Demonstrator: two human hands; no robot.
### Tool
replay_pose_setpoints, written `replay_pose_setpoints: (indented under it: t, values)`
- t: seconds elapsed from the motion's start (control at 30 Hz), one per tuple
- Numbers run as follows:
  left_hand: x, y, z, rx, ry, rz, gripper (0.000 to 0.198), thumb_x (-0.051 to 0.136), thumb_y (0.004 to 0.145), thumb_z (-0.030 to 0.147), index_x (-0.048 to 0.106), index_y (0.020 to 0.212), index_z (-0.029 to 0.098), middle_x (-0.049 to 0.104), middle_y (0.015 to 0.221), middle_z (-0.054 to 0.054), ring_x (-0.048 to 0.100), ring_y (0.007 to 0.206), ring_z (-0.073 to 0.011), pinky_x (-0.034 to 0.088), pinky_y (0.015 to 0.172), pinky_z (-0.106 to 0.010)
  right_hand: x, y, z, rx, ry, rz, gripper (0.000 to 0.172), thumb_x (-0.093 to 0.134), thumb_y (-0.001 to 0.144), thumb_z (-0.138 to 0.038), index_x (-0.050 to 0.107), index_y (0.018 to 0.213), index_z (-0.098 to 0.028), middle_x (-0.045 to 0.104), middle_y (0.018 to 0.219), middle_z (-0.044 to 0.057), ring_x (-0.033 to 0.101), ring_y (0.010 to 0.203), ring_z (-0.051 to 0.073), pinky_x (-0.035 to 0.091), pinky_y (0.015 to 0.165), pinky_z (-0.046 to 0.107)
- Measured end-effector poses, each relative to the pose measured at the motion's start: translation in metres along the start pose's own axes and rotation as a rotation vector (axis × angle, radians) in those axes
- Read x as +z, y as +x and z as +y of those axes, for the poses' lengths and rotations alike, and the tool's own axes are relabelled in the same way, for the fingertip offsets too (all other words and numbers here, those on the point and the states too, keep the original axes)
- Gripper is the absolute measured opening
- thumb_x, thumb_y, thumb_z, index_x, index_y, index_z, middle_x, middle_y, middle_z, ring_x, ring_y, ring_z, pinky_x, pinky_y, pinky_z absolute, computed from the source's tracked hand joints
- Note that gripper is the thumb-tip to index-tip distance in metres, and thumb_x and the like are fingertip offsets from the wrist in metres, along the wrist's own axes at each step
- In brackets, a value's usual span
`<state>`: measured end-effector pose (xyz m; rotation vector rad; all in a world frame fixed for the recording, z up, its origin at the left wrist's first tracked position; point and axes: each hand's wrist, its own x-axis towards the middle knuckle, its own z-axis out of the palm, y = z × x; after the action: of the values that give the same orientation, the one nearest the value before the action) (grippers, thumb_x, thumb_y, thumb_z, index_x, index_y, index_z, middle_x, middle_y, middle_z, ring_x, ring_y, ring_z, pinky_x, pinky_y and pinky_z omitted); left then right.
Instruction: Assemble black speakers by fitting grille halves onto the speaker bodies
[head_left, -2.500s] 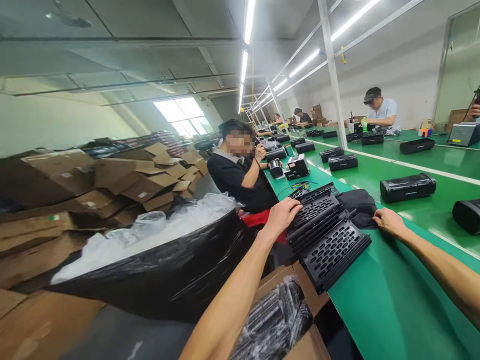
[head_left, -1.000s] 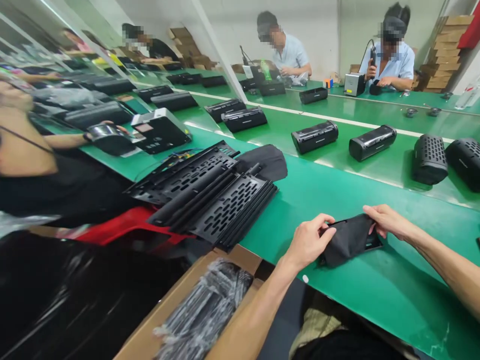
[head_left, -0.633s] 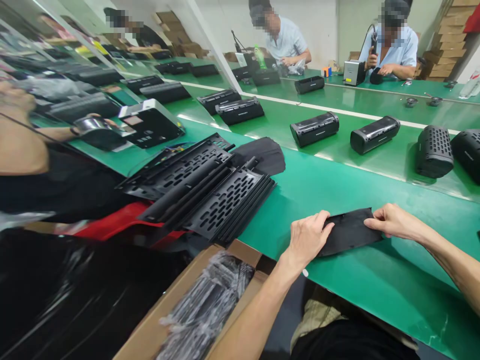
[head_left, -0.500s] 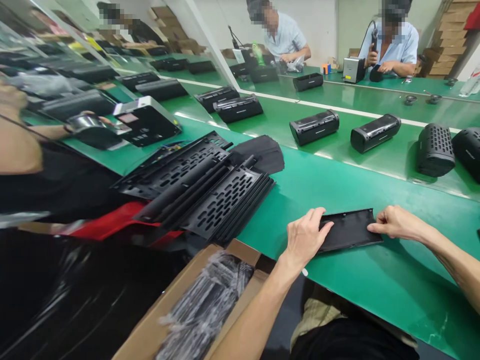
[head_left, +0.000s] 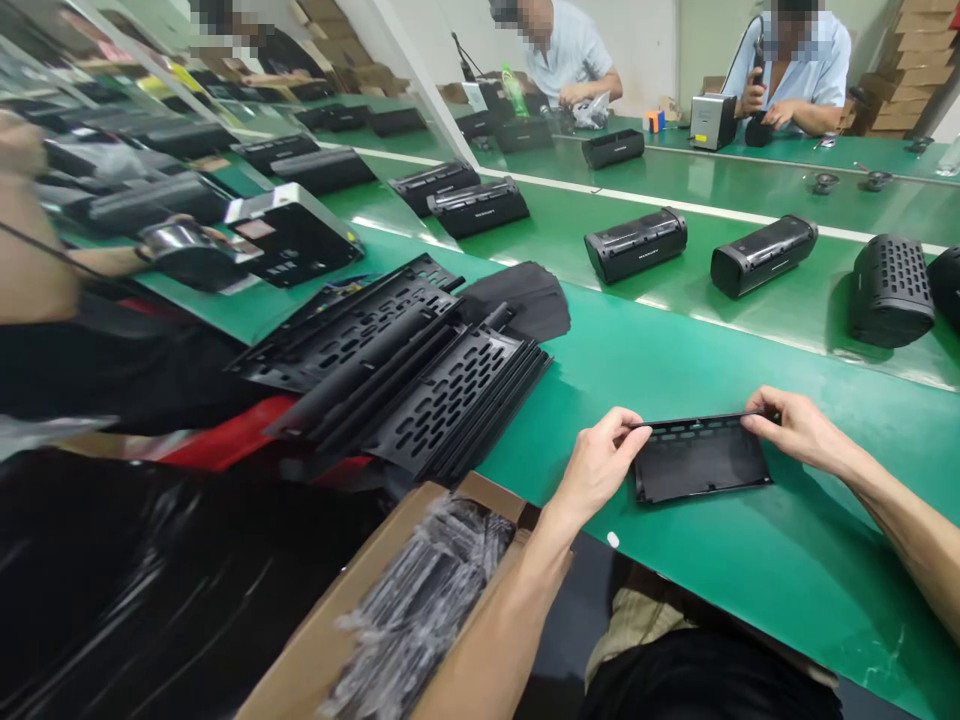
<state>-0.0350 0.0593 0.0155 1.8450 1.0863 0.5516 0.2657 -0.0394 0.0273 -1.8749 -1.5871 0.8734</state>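
Note:
A flat black rectangular panel [head_left: 701,462], covered with dark cloth, lies on the green table [head_left: 750,570] in front of me. My left hand [head_left: 600,465] pinches its left end with thumb and fingers closed on the edge. At the panel's upper right corner, my right hand [head_left: 795,430] has its fingertips closed on the rim. To the left lies a stack of black perforated grille panels [head_left: 420,375], with a pile of black cloth pieces [head_left: 525,300] behind it.
An open cardboard box [head_left: 420,600] of plastic-wrapped black parts sits below the table edge. Black speaker bodies [head_left: 636,243] ride the green conveyor beyond. A co-worker in black [head_left: 90,330] sits at my left; two people work across the line.
I carried a cloth piece from the pile to the spot before me, spread it over the panel, and both hands shifted to the panel's upper edge. The head turned right.

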Motion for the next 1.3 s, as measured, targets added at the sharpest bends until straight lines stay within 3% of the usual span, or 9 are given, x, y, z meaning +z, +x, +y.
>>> replay_pose_setpoints:
  t: [0.1, 0.27, 0.5, 0.67, 0.8, 1.03, 1.3]
  values:
    - [0.003, 0.001, 0.0, -0.1, -0.294, -0.054, 0.041, 0.067, 0.09, 0.062, 0.058, 0.102, 0.023, 0.059, 0.069, 0.005, 0.054, 0.057, -0.0125, 0.04, 0.052, -0.024, 0.002, -0.003, -0.001, 0.052, 0.188, -0.018, 0.029, 0.057, 0.095, -0.051, 0.057, 0.092, -0.022, 0.058, 0.072, -0.003, 0.052, 0.064, 0.015, 0.042, 0.061, 0.028]
    - [0.012, 0.004, 0.001, -0.185, -0.556, -0.099, 0.055, 0.082, 0.076, 0.06, 0.057, 0.104, 0.021, 0.067, 0.078, 0.001, 0.063, 0.063, -0.0136, 0.05, 0.055, -0.023, 0.007, -0.001, -0.001, 0.112, 0.373, -0.016, 0.036, 0.064, 0.09, -0.054, 0.061, 0.101, -0.02, 0.052, 0.069, -0.005, 0.051, 0.061, 0.013, 0.045, 0.056, 0.026]
    - [0.015, 0.003, -0.008, -0.198, -0.573, -0.037, 0.054, 0.081, 0.078, 0.062, 0.062, 0.105, 0.019, 0.058, 0.063, 0.006, 0.054, 0.05, -0.0108, 0.043, 0.048, -0.021, 0.004, -0.001, -0.001, 0.149, 0.439, -0.091, 0.037, 0.072, 0.082, -0.049, 0.064, 0.102, -0.019, 0.06, 0.073, -0.002, 0.056, 0.064, 0.014, 0.045, 0.056, 0.025]
    - [0.012, 0.0, -0.008, -0.177, -0.644, -0.087, 0.058, 0.084, 0.077, 0.058, 0.064, 0.113, 0.018, 0.07, 0.079, -0.001, 0.067, 0.069, -0.0163, 0.053, 0.064, -0.026, 0.004, 0.0, 0.0, 0.148, 0.418, -0.079, 0.036, 0.068, 0.084, -0.051, 0.065, 0.099, -0.018, 0.055, 0.068, -0.005, 0.053, 0.058, 0.012, 0.044, 0.054, 0.026]
    - [0.013, -0.002, -0.009, -0.17, -0.645, -0.075, 0.054, 0.082, 0.081, 0.057, 0.066, 0.112, 0.016, 0.074, 0.084, -0.003, 0.068, 0.073, -0.017, 0.053, 0.067, -0.025, 0.006, 0.0, 0.002, 0.138, 0.405, -0.056, 0.038, 0.068, 0.085, -0.053, 0.066, 0.099, -0.018, 0.053, 0.066, -0.005, 0.051, 0.055, 0.011, 0.044, 0.053, 0.026]
    - [0.011, -0.004, -0.02, -0.082, -0.752, -0.149, 0.055, 0.082, 0.087, 0.048, 0.064, 0.128, 0.017, 0.078, 0.106, -0.01, 0.074, 0.092, -0.0214, 0.058, 0.083, -0.03, 0.004, -0.002, -0.001, 0.141, 0.482, -0.069, 0.037, 0.074, 0.083, -0.051, 0.067, 0.1, -0.018, 0.06, 0.07, -0.003, 0.055, 0.062, 0.013, 0.048, 0.056, 0.026]
    - [0.011, -0.004, -0.028, -0.045, -0.751, -0.173, 0.056, 0.08, 0.09, 0.044, 0.061, 0.134, 0.016, 0.078, 0.115, -0.014, 0.074, 0.101, -0.0234, 0.059, 0.09, -0.032, 0.003, 0.001, 0.003, 0.151, 0.548, -0.086, 0.038, 0.077, 0.079, -0.049, 0.067, 0.099, -0.018, 0.064, 0.07, -0.002, 0.054, 0.058, 0.012, 0.048, 0.056, 0.026]
